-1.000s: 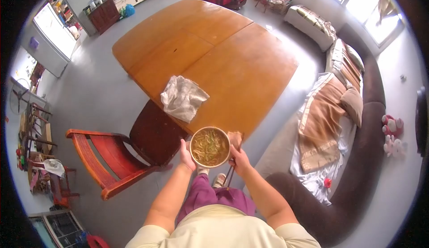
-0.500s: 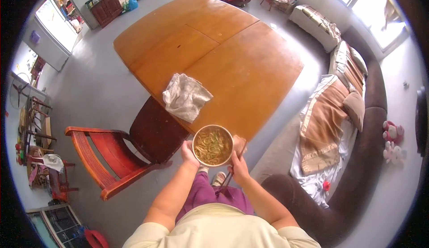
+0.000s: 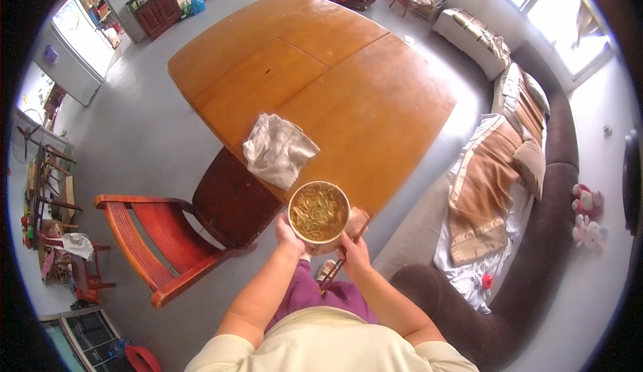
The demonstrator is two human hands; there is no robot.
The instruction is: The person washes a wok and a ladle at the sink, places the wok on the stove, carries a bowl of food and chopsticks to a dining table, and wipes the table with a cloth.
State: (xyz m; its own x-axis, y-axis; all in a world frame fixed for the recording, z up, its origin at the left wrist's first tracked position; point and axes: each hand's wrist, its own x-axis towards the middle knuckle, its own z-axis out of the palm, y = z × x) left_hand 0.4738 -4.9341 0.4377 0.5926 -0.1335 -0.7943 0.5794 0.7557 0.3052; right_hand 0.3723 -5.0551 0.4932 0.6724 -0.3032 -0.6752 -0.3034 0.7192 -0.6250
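Observation:
A round bowl of noodles in broth with green bits is held level between my hands, at the near edge of the wooden table. My left hand wraps round the bowl's left side. On its right side, my right hand grips the bowl along with dark chopsticks that slant down toward my legs. Just past that hand, a brownish thing I cannot make out shows at the table's corner. A crumpled whitish cloth lies on the tabletop beyond the bowl.
A red wooden chair stands at the table's left near side. Along the right runs a dark sofa with a brown blanket and pillows. Stacked wooden furniture is at the far left.
The bowl and both hands have moved slightly up and to the right in view, closer to the table edge. My grip looks the same.

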